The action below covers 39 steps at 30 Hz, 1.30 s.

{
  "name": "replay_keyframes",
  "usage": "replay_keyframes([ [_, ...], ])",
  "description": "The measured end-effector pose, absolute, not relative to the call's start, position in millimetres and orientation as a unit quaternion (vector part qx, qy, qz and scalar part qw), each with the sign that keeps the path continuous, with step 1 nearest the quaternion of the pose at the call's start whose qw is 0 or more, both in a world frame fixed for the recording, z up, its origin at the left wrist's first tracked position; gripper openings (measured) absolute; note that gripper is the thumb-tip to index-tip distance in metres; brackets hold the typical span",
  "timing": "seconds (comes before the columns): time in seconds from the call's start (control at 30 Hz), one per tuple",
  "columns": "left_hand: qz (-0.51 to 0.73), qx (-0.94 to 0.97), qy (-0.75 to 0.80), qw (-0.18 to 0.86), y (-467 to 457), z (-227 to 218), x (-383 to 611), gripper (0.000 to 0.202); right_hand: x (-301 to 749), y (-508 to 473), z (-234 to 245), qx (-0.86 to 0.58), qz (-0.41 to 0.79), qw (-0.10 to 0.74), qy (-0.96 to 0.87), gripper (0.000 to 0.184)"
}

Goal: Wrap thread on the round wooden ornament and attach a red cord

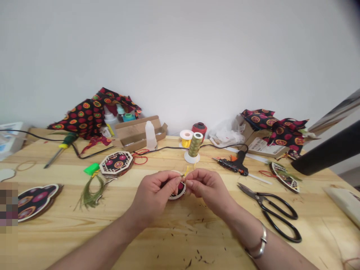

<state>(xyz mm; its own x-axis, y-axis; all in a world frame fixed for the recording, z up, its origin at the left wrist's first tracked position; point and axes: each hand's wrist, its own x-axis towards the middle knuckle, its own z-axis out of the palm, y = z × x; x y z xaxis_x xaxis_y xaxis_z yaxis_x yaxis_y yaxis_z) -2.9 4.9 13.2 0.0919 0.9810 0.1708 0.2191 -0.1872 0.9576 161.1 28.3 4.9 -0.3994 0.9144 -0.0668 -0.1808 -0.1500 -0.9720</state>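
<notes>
Near the bench's left edge a green fringed tassel (90,193) is lying. Mid-bench, toward the front edge, the left hand (156,193) is pinching a small round ornament of pale wood and dark red fabric (177,191) — fingers closed on its rim — while the right hand (208,189) is nipping a thin yellow thread (186,171) at its top. Black-handled steel scissors (270,210) are lying toward the right edge.
</notes>
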Motion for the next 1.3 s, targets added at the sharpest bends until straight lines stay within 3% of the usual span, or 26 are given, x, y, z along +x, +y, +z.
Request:
replay_keyframes([
  [0.3,0.456,0.652,0.495,0.348,3,8,-4,0.015,163,22,-1,-0.407,0.496,0.424,-0.638,0.008],
  [0.57,0.443,0.690,0.498,0.282,3,7,-4,0.015,165,15,6,-0.386,0.354,0.382,-0.762,0.019],
  [1.07,0.426,0.702,0.516,0.244,3,4,-4,0.017,166,9,5,-0.348,0.183,0.290,-0.872,0.019],
  [1.3,0.344,0.761,0.485,0.257,7,8,-4,0.019,172,12,9,-0.270,-0.052,0.292,-0.916,0.023],
])
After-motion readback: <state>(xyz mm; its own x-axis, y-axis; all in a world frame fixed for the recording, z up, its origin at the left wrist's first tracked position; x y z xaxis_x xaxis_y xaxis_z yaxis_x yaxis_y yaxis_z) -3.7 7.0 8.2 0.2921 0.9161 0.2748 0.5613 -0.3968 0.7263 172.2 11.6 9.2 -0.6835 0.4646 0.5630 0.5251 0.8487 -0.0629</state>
